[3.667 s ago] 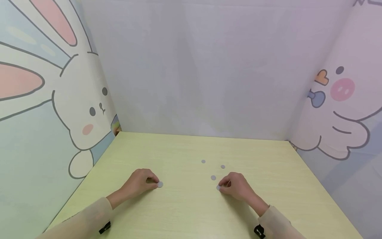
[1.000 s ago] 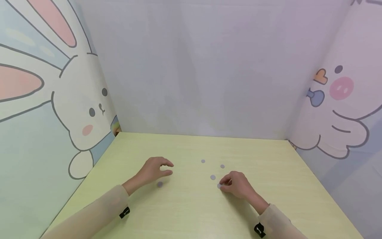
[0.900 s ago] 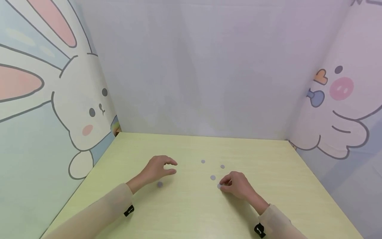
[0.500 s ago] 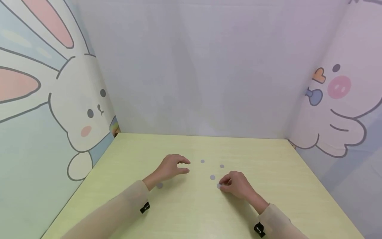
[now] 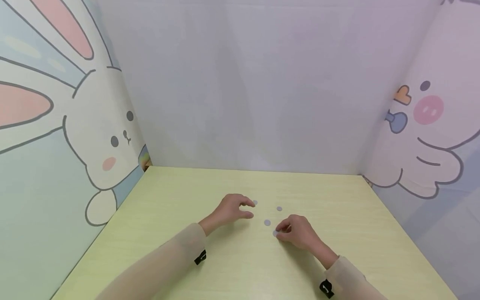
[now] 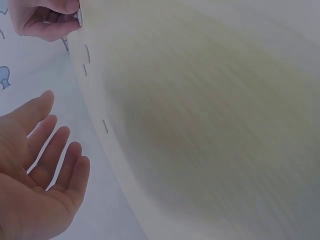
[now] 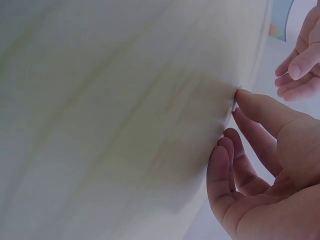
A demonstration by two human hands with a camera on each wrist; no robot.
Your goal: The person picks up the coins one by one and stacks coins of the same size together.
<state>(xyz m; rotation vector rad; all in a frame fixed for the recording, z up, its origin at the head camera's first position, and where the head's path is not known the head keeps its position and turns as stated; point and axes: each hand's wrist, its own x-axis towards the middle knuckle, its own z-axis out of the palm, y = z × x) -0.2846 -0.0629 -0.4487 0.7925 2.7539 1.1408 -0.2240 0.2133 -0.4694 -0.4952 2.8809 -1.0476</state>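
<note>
My right hand (image 5: 297, 233) rests low at the table, thumb and forefinger pinching the edge of a small silver-grey coin (image 5: 275, 233). In the right wrist view that coin (image 7: 234, 104) shows as a thin rim between the fingertips. My left hand (image 5: 230, 209) is over the table with thumb and fingers apart, holding nothing; the left wrist view shows its fingers (image 6: 52, 155) loosely bent. Just beyond its fingertips lies a far coin (image 5: 256, 202), partly covered by them. Another coin (image 5: 267, 223) lies between the hands, and one more coin (image 5: 279, 208) lies behind the right hand.
The pale yellow wooden table (image 5: 337, 200) ends at a plain whitish cloth (image 5: 240, 91) at the back. Printed cloths with a rabbit (image 5: 101, 137) and a pig-like figure (image 5: 429, 125) stand along the left and right sides. My left sleeve (image 5: 168, 258) crosses the table's front left.
My left hand has let go of a coin at the left and moved right toward the far coin; its arm now hides the left coin. My right hand has stayed nearly still on its coin.
</note>
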